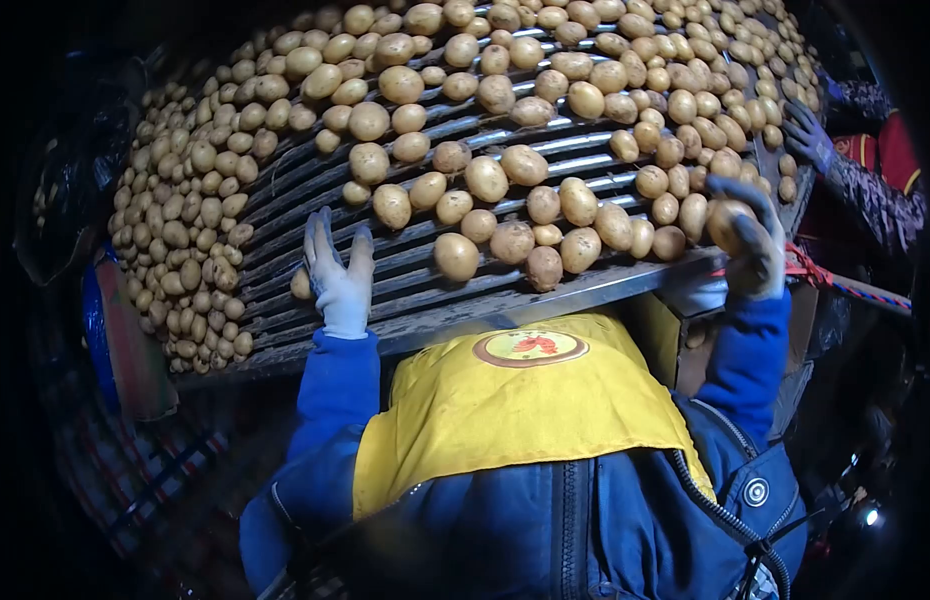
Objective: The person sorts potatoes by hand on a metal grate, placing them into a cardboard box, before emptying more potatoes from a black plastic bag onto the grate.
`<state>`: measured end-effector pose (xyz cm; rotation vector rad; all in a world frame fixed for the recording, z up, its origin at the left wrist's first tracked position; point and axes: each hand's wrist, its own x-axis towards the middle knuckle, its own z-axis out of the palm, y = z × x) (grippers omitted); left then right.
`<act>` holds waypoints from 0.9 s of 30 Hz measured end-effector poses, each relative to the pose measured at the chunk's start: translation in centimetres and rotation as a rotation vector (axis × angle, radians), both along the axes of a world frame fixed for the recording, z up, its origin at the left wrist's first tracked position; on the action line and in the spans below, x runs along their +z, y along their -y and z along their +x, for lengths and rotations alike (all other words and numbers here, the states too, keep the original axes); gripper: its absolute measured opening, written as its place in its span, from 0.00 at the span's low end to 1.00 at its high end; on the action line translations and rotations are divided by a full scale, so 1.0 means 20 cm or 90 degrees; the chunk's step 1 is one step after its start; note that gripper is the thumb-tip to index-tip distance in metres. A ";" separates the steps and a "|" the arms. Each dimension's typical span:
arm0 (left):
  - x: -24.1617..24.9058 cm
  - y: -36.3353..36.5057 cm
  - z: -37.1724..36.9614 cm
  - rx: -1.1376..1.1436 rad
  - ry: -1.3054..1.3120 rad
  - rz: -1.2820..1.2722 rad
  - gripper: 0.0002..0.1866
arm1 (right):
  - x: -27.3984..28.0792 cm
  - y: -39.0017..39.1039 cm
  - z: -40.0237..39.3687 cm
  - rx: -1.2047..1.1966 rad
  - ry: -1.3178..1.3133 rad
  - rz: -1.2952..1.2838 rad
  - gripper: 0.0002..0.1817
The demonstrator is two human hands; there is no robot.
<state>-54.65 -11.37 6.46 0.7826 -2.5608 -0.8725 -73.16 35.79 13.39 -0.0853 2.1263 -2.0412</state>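
Loose potatoes point(487, 179) lie across a slatted metal sorting table point(315, 205). My left hand point(342, 283), in a pale work glove, rests over the slats at the near left with its fingers stretched apart. A small potato point(302, 285) sits right beside it, partly hidden by the hand. At the near right corner of the table, my right hand point(760, 250), in a glove with dark, soiled fingers, is closed around a potato point(726, 224). More potatoes point(693, 216) lie just left of that hand.
A dense heap of potatoes point(185, 220) covers the left end. A metal edge point(545, 305) runs along the front. At right are a co-worker's gloved hand point(810, 138), a blue and red rope point(860, 290) and a cardboard box point(800, 320).
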 end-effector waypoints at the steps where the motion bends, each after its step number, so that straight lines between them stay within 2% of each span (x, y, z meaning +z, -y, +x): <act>1: -0.01 -0.03 0.00 -0.013 -0.018 0.002 0.34 | -0.04 -0.19 0.07 -0.044 0.000 0.014 0.27; 3: 0.04 -0.11 -0.03 -0.038 -0.058 -0.014 0.33 | -0.17 -0.64 0.24 -0.131 0.044 0.050 0.24; 5: 0.16 -0.20 -0.04 -0.165 -0.043 -0.088 0.31 | -0.23 -0.93 0.39 -0.209 0.151 0.132 0.19; 7: 0.23 -0.28 -0.07 -0.309 0.019 -0.026 0.28 | -0.34 -1.04 0.46 -0.210 0.126 0.371 0.16; 9: 0.23 -0.41 -0.08 -0.382 0.104 -0.062 0.33 | -0.25 -0.83 0.43 -0.244 0.132 0.378 0.16; 11: 0.22 -0.47 -0.12 -0.387 0.206 -0.065 0.39 | -0.12 -0.54 0.35 -0.174 0.094 0.269 0.16; 12: 0.19 -0.48 -0.13 -0.396 0.232 -0.069 0.42 | -0.08 -0.36 0.31 -0.113 0.040 0.301 0.17; 15: 0.14 -0.45 -0.13 -0.412 0.177 -0.009 0.41 | 0.09 0.20 0.23 0.150 -0.053 0.361 0.18; 16: 0.16 -0.45 -0.12 -0.363 0.134 0.061 0.40 | 0.11 0.36 0.23 0.213 0.008 0.255 0.19; 17: 0.19 -0.44 -0.12 -0.351 0.130 0.055 0.40 | 0.13 0.51 0.25 0.276 0.072 0.149 0.21; 19: 0.27 -0.45 -0.12 -0.333 -0.067 0.139 0.43 | 0.14 0.75 0.25 0.437 0.126 0.052 0.28; 21: 0.32 -0.43 -0.12 -0.421 -0.134 0.111 0.52 | 0.09 0.96 0.31 0.461 0.271 -0.128 0.35; 22: 0.32 -0.42 -0.10 -0.418 -0.123 0.130 0.54 | 0.04 1.04 0.35 0.429 0.344 -0.241 0.35; 23: 0.32 -0.41 -0.08 -0.414 -0.113 0.151 0.57 | -0.02 1.09 0.35 0.379 0.359 -0.293 0.32; 24: 0.36 -0.36 -0.05 -0.382 -0.085 0.162 0.59 | -0.03 1.09 0.33 0.382 0.463 -0.376 0.30; 25: 0.38 -0.30 -0.02 -0.359 -0.064 0.173 0.56 | -0.04 1.07 0.31 0.378 0.569 -0.459 0.28; 26: 0.31 -0.22 0.02 -0.319 -0.157 0.125 0.53 | -0.06 1.06 0.31 0.347 0.560 -0.456 0.27; 27: 0.29 -0.11 0.07 -0.260 -0.147 -0.081 0.48 | -0.07 1.04 0.31 0.351 0.531 -0.484 0.27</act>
